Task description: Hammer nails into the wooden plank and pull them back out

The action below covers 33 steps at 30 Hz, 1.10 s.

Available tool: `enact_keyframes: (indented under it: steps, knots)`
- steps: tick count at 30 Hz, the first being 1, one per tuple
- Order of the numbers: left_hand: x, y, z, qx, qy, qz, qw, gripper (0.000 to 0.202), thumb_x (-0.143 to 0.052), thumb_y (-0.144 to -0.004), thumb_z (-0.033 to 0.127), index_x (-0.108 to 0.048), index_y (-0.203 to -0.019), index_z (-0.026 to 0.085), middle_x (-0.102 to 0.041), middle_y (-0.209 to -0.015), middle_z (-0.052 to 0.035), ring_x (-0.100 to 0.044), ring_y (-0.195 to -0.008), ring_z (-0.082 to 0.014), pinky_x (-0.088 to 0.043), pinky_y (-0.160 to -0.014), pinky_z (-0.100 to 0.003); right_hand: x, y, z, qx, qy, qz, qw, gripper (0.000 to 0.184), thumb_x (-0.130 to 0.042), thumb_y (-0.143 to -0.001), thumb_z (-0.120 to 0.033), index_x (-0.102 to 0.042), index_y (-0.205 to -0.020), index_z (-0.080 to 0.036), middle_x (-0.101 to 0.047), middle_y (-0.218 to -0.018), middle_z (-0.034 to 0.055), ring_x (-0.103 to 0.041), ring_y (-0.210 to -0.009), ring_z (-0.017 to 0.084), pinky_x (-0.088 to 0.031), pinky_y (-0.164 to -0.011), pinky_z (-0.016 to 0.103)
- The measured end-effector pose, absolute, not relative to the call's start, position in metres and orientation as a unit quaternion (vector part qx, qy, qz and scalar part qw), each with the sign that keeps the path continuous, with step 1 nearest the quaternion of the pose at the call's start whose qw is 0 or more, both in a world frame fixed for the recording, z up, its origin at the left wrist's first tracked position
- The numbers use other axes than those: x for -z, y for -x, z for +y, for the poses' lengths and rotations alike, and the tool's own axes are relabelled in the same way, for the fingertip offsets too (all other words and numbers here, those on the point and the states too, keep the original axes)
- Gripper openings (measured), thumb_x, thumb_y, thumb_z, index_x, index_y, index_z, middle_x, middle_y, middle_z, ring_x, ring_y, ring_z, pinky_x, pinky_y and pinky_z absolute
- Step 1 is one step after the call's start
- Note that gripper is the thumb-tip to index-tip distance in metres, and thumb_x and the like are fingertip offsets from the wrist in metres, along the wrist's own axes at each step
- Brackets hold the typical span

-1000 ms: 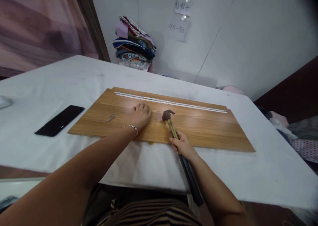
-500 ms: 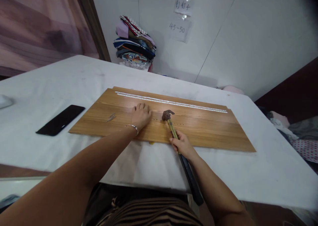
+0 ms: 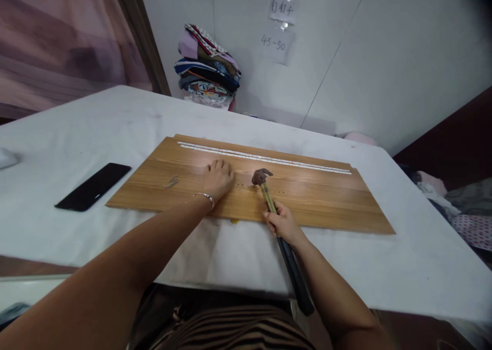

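My right hand (image 3: 284, 222) is wrapped round the handle of a claw hammer (image 3: 270, 200), gripping it below the head. The rusty head is over the middle of a wood-grain board (image 3: 326, 201), close to a row of small dark dots; I cannot tell if it touches. To the left of the hammer, my left hand (image 3: 220, 178) lies palm down on the board, holding nothing that I can see. Several loose nails (image 3: 171, 182) lie on the board left of that hand. Two white measuring strips (image 3: 265, 159) run along the board's far side.
The board lies on a table with a white cover (image 3: 115, 119). A black phone (image 3: 94, 186) is left of the board. Folded clothes (image 3: 209, 65) are stacked at the back by the wall. More cloth (image 3: 471, 227) lies past the table's right edge.
The hammer and my right hand have shifted very slightly to the right. My left hand stays in place on the board.
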<state>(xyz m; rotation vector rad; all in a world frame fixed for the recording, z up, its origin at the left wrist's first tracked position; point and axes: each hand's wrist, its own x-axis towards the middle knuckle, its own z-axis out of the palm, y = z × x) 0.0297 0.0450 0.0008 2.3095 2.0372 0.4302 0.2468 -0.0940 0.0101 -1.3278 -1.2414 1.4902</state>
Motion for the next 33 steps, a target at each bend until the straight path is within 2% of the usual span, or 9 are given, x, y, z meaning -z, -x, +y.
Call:
enact_keyframes:
  steps: [4,8,16,33]
  knots:
    - [0.0008,-0.0291,0.0456,-0.141,-0.745,0.652,0.012,0.042,-0.035,-0.1,0.035,-0.067,-0.122,0.019,-0.062,-0.142,-0.0181,-0.049,-0.136,-0.0335,-0.036,-0.111,-0.052,-0.0105,-0.248,-0.0937,-0.586,0.517,-0.487,0.39,0.028,-0.066,-0.075,-0.043,-0.047,-0.086,-0.025,-0.046,-0.041,-0.0117,-0.032,-0.034,0.008,-0.024,-0.038,0.021]
    - [0.0013,-0.0289,0.0459,-0.14,-0.745,0.652,0.018,0.042,-0.035,-0.1,0.034,-0.067,-0.122,0.017,-0.06,-0.143,-0.0193,-0.048,-0.137,-0.0339,-0.035,-0.112,-0.053,-0.0106,-0.2461,-0.0943,-0.591,0.518,-0.483,0.387,0.029,-0.066,-0.074,-0.043,-0.051,-0.09,-0.024,-0.046,-0.043,-0.012,-0.034,-0.035,0.009,-0.024,-0.038,0.022]
    - [0.0063,-0.0272,0.0484,-0.151,-0.748,0.646,0.009,0.042,-0.034,-0.1,0.034,-0.067,-0.12,0.018,-0.063,-0.137,-0.0188,-0.05,-0.134,-0.034,-0.037,-0.11,-0.053,-0.0136,-0.2456,-0.0958,-0.596,0.525,-0.483,0.369,0.028,-0.066,-0.073,-0.042,-0.049,-0.087,-0.025,-0.046,-0.043,-0.0123,-0.034,-0.034,0.009,-0.026,-0.037,0.022]
    - [0.0054,-0.0281,0.049,-0.146,-0.743,0.654,0.015,0.044,-0.036,-0.099,0.034,-0.067,-0.124,0.016,-0.06,-0.144,-0.0192,-0.048,-0.136,-0.0339,-0.034,-0.113,-0.053,-0.0086,-0.2476,-0.0953,-0.593,0.527,-0.482,0.373,0.03,-0.064,-0.074,-0.043,-0.049,-0.091,-0.024,-0.046,-0.043,-0.0126,-0.033,-0.034,0.009,-0.024,-0.036,0.023]
